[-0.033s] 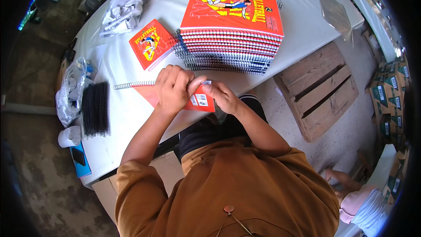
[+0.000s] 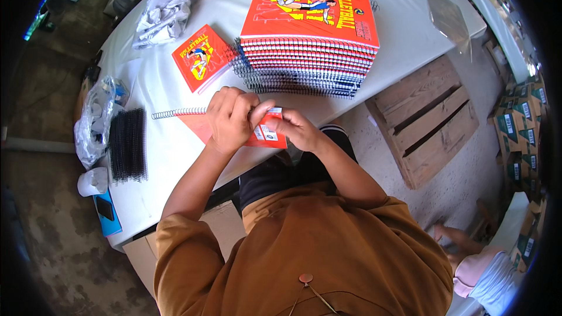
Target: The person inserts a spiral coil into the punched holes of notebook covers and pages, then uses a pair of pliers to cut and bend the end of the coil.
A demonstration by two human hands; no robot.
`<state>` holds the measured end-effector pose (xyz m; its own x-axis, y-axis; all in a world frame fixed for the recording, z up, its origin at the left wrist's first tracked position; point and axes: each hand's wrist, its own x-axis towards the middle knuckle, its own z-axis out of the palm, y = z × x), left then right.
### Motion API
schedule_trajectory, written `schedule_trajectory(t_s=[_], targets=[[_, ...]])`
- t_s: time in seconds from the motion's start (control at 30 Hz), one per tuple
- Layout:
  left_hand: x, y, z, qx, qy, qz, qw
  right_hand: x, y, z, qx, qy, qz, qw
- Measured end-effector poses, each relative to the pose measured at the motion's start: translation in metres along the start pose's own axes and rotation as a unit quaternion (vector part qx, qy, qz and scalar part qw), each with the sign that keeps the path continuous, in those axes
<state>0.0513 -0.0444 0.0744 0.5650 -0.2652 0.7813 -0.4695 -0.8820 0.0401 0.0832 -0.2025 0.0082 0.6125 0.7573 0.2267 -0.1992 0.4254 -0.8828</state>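
White table (image 2: 175, 152) is carrying a notebook stack (image 2: 310, 35); just before it, your left hand (image 2: 231, 118) and right hand (image 2: 295, 130) are pinching a red notebook (image 2: 264, 134).

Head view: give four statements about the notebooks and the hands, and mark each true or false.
1. Both hands, left hand and right hand, are on the red notebook at the table edge. True.
2. The notebook stack is blue-covered. False: its top cover is red.
3. A bundle of black spiral bindings lies to the person's left. True.
4. The wooden pallet sits on the table. False: it lies on the floor beside it.
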Motion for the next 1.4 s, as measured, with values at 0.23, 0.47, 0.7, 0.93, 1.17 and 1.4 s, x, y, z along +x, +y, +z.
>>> schedule_trajectory(t_s=[0.23,0.47,0.7,0.93,1.17,1.4], targets=[[0.024,0.003,-0.014,0.049,0.139,-0.057,0.987,0.002,-0.010,0.010,-0.245,0.016,-0.111,0.963],[-0.104,0.038,0.008,-0.036,-0.071,0.107,0.991,0.004,-0.010,0.021,-0.293,0.049,-0.205,0.933],[-0.020,0.037,-0.013,0.042,-0.164,-0.027,0.985,0.000,-0.012,0.011,-0.300,0.015,-0.082,0.950],[0.010,0.033,-0.031,-0.052,-0.211,-0.033,0.975,0.001,-0.002,0.005,-0.208,0.009,-0.066,0.976],[0.039,0.043,-0.061,-0.016,-0.189,-0.043,0.981,0.003,-0.038,0.020,-0.202,-0.024,-0.103,0.974],[0.124,0.026,-0.127,0.040,-0.193,-0.088,0.976,-0.010,-0.153,-0.002,-0.219,0.102,-0.410,0.880]])
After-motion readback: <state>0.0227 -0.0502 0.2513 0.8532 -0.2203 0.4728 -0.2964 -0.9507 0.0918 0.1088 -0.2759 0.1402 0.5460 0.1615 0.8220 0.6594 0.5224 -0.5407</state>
